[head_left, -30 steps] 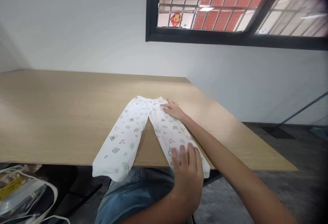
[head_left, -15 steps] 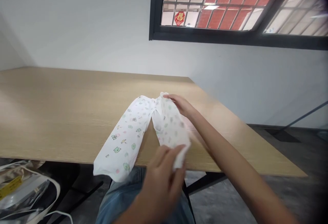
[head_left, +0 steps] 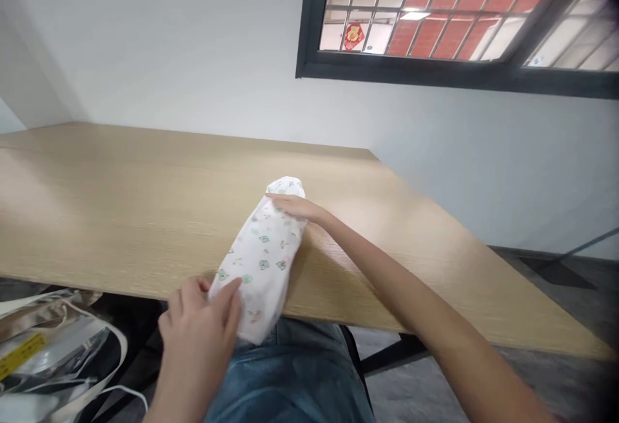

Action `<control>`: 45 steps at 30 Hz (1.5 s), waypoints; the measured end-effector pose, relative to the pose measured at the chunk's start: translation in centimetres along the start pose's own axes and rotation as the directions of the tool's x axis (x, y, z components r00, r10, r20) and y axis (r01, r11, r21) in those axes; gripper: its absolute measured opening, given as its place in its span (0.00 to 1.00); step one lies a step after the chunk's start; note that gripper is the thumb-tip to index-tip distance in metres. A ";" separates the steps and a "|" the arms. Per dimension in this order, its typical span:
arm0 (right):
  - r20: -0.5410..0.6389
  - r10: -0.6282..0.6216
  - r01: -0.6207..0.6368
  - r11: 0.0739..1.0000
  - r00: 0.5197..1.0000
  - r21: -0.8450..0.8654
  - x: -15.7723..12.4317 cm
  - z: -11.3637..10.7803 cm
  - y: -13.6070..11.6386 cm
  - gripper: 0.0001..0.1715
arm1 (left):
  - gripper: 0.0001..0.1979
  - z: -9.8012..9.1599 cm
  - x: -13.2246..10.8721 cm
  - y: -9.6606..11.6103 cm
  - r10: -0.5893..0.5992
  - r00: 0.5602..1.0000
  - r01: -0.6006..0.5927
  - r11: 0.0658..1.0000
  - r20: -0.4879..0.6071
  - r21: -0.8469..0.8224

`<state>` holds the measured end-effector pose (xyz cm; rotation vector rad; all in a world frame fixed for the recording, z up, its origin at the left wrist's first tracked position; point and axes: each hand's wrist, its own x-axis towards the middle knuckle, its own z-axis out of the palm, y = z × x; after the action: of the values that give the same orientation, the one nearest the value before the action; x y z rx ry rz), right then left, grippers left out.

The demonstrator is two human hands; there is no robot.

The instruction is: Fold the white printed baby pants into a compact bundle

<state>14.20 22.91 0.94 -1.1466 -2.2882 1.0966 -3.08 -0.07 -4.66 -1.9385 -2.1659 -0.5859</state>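
White child's trousers [head_left: 265, 249] with a small green and pink print lie doubled lengthwise on the table, one leg over the other. Their lower ends hang past the near edge, above my lap. My left hand [head_left: 200, 323] pinches the left edge near the leg ends, thumb on top and some fingertips hidden beneath the cloth. Near the waist end, my right hand [head_left: 294, 206] rests palm down with its fingers stretched out over the fabric.
The light wooden table [head_left: 145, 204] reaches back to a pale wall below a barred window [head_left: 416, 17]. At lower left, beyond the table's edge, sits a bag [head_left: 53, 352] with clear plastic packaging and white straps. My legs in jeans [head_left: 294, 371] are under the near edge.
The right trouser leg has come over to the left onto the other leg. My left hand has moved left with it, and my right hand has shifted left along the waist.
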 end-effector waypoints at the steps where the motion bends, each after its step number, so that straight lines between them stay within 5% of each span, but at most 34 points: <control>1: 0.003 0.003 -0.003 1.000 1.000 -0.013 -0.7 -0.6 0.2 0.23 | 0.15 -0.2 -0.2 1.2 0.035 0.999 -0.035 0.999 -0.021 -0.001; 5: -0.011 0.113 -0.112 0.993 0.994 0.022 -4.2 -2.7 0.4 0.27 | 0.13 -0.9 2.5 5.2 0.321 0.943 -0.297 0.930 0.086 -0.216; 8: 0.056 0.116 -0.119 0.992 0.992 0.052 -6.4 -2.7 0.1 0.30 | 0.15 -0.2 8.2 6.5 0.621 0.751 -0.536 0.773 0.226 -0.340; 12: 0.149 -0.023 0.051 0.981 0.989 -0.189 -6.1 -1.3 1.2 0.30 | 0.17 1.8 12.8 7.5 0.616 0.752 -0.541 0.779 0.233 -0.316; 15: 0.126 -0.023 0.076 0.896 0.992 -0.438 -3.8 -0.9 2.8 0.27 | 0.21 2.3 10.0 7.8 0.574 0.777 -0.507 0.814 0.259 -0.283; 19: -0.025 -0.018 0.002 0.854 1.000 -0.521 -0.5 -1.4 3.9 0.25 | 0.24 1.7 2.3 6.5 0.575 0.808 -0.533 0.806 0.127 -0.257; 23: -0.087 -0.014 -0.036 0.835 0.996 -0.550 0.0 -1.2 3.0 0.23 | 0.29 1.2 -2.0 3.9 0.676 0.731 -0.678 0.708 -0.087 -0.196; 26: -0.016 -0.027 0.013 0.836 1.000 -0.549 -2.8 -0.5 1.4 0.19 | 0.31 0.8 -1.4 2.0 0.743 0.669 -0.729 0.648 -0.025 -0.221; 29: 0.169 -0.068 0.151 0.827 0.983 -0.541 -8.1 0.2 -0.6 0.22 | 0.35 0.9 0.6 0.5 0.711 0.702 -0.692 0.695 0.042 -0.193; 32: 0.308 -0.082 0.252 0.782 0.948 -0.569 -14.2 1.3 -1.9 0.38 | 0.31 1.9 1.8 -0.1 0.671 0.741 -0.665 0.730 -0.022 -0.156; 36: 0.254 -0.190 0.316 0.653 0.948 -0.688 -19.2 4.1 -1.1 0.58 | 0.22 3.1 1.5 0.4 0.621 0.753 -0.658 0.717 -0.217 -0.229; 40: 0.119 -0.430 0.363 0.547 0.895 -0.754 -19.4 5.7 0.1 0.34 | 0.18 2.7 1.8 1.2 0.601 0.737 -0.675 0.635 -0.310 -0.376; 43: 0.043 -0.488 0.395 0.647 0.872 -0.653 -19.3 5.2 -1.5 0.11 | 0.11 0.9 2.4 1.2 0.635 0.694 -0.703 0.496 -0.339 -0.510; 45: -0.015 -0.475 0.380 0.721 0.880 -0.579 -20.3 5.1 -3.5 0.08 | 0.07 -0.8 2.1 0.7 0.653 0.693 -0.678 0.450 -0.304 -0.581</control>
<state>21.72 3.07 0.93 -0.7576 -2.6271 0.1318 -2.74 1.60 -3.04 -2.8348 -0.9630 -1.3069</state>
